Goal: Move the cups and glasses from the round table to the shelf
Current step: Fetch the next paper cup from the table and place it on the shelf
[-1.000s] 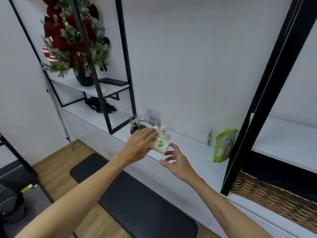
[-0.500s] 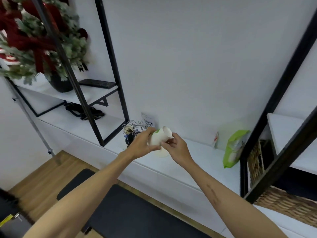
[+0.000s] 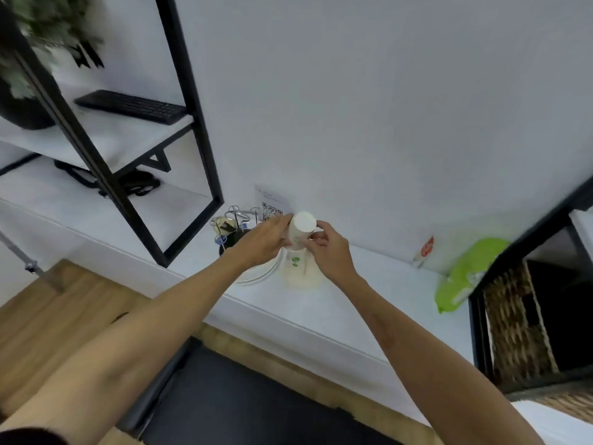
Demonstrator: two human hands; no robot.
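Both arms reached forward and inward from the lower corners of the view, meeting over the white shelf [image 3: 369, 303]. The left hand [image 3: 263, 240] curled its fingers round the left side of a white paper cup [image 3: 301, 229] held upside down, its flat bottom facing the camera. The right hand [image 3: 330, 252] pinched the same cup from the right, thumb and fingers bent against its lower wall. Under it stood another upturned paper cup with a green mark [image 3: 296, 268], resting on the shelf, the held cup sitting over its top; how far it was seated could not be told. A wire rack [image 3: 234, 220] stood just left of the hands, with a QR-code card [image 3: 271, 205] against the wall behind. A green packet [image 3: 465, 277] lay well to the right.
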